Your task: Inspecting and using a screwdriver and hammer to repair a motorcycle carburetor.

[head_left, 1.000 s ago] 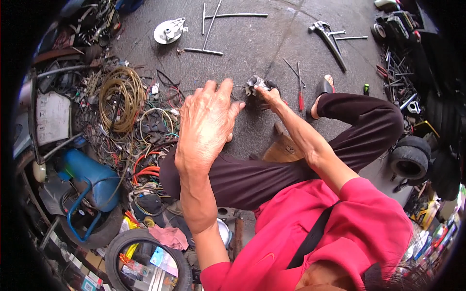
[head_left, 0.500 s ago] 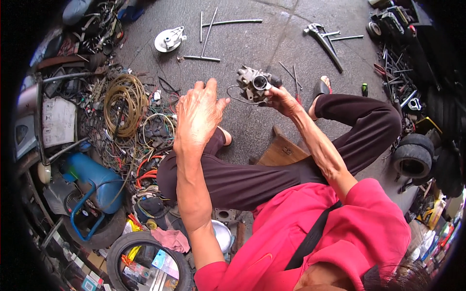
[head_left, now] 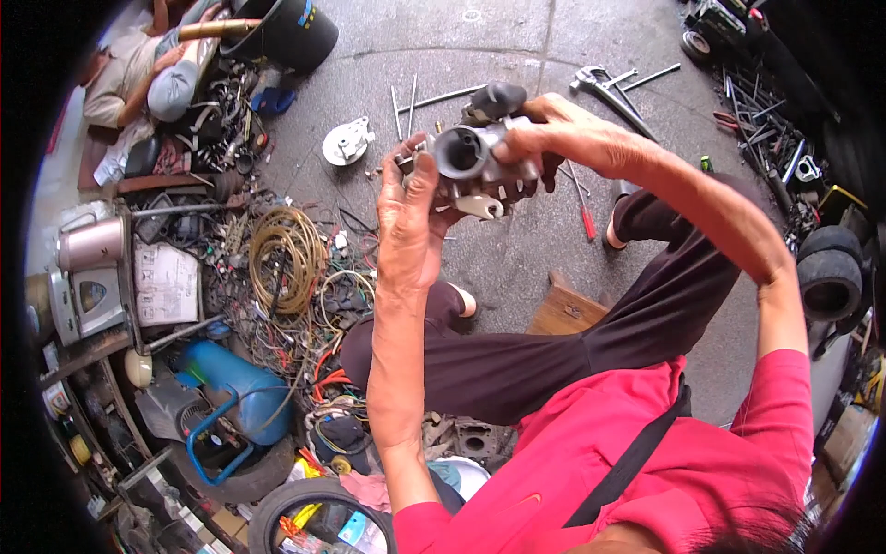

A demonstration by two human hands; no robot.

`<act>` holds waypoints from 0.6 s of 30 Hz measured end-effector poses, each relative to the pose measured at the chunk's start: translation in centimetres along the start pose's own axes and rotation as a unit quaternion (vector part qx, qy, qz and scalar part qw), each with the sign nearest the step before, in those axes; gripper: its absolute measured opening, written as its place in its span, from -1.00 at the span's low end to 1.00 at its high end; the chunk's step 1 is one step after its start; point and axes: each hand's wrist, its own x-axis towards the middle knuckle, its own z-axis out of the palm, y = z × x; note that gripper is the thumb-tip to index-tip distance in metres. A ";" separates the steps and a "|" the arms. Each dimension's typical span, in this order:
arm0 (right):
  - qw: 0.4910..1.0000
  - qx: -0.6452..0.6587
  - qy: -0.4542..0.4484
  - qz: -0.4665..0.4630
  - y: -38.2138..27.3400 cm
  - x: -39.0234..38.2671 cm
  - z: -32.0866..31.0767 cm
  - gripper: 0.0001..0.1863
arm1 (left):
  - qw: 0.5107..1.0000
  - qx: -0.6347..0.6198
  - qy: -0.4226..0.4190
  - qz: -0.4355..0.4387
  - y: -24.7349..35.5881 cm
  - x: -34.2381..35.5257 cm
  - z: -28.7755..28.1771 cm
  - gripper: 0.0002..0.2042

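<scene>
A grey metal carburetor with a round open throat is held up in front of me over the floor. My right hand grips it from the right, with the thumb near the throat and the fingers behind. On its other side, my left hand is closed around the left end, fingers partly hidden behind the body. A black cap-like part sits at its top, and a pale cylindrical piece shows at the underside.
On the floor lie a silver round brake plate, metal T-handle wrenches and a red-handled screwdriver. A wooden stool stands between my legs. Tangled wires, coiled tan tubing and a blue tank crowd the left. Another person is at upper left.
My left hand has gone from spread and apart to gripping the carburetor. The carburetor has been turned and raised closer. The view has shifted, bringing another person and a black bucket in.
</scene>
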 end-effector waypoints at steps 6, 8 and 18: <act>0.997 0.049 0.057 0.024 -0.5 0.0 -1.8 -0.36 | 0.998 -0.045 0.005 -0.050 0.7 2.4 1.9 -0.58; 0.994 0.075 0.078 0.001 0.2 0.3 -1.7 -0.41 | 0.999 -0.014 0.020 -0.047 0.7 3.3 2.4 -0.57; 0.968 0.204 0.143 0.007 1.6 2.0 -0.9 -0.52 | 0.980 0.184 0.041 0.060 0.2 4.6 2.3 -0.30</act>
